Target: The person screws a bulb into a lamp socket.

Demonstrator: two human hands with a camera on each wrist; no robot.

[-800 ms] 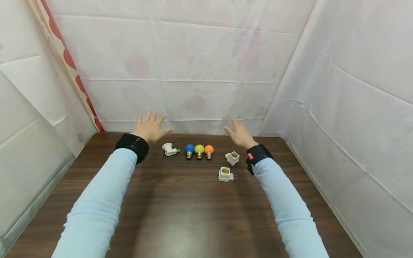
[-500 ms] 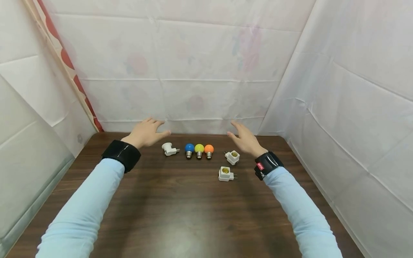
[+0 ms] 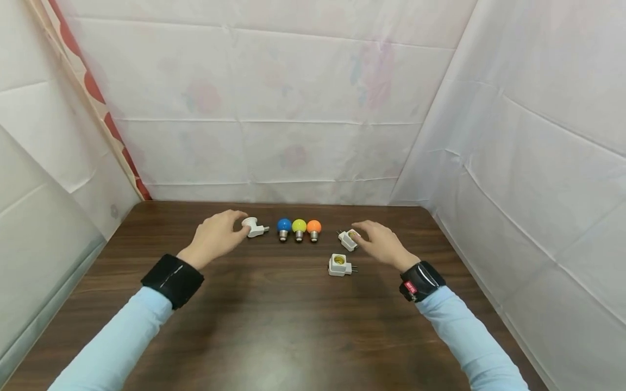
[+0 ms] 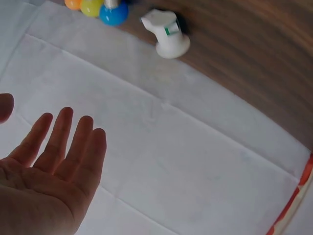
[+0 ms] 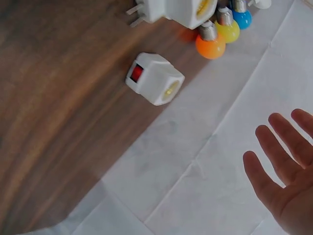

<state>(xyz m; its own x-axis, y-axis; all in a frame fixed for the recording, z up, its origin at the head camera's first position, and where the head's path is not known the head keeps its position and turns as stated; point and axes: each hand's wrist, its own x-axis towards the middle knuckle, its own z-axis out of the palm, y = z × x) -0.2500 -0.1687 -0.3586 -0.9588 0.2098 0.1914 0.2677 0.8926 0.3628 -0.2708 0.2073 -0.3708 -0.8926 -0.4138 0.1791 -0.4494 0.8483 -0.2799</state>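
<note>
My left hand (image 3: 215, 238) is beside a white lamp holder plug with a round mouth (image 3: 253, 228), thumb and fingers spread apart near it. In the left wrist view that holder (image 4: 168, 36) lies beyond the relaxed fingers (image 4: 62, 142). My right hand (image 3: 380, 241) hovers at a square white lamp holder plug (image 3: 348, 240), partly overlapping it in the head view. The right wrist view shows this holder (image 5: 154, 79), with a red switch, apart from the extended fingers (image 5: 276, 156). Neither hand holds anything.
Blue (image 3: 284, 227), yellow-green (image 3: 299, 227) and orange (image 3: 314, 227) bulbs lie in a row between the hands. A second square holder (image 3: 339, 265) lies nearer on the brown wooden table (image 3: 274, 320). White sheeting (image 3: 293, 108) hangs behind and at both sides.
Both hands have come down and back from near the rear sheeting, the left to the round holder, the right to the farther square holder. The bulbs and holders lie as before.
</note>
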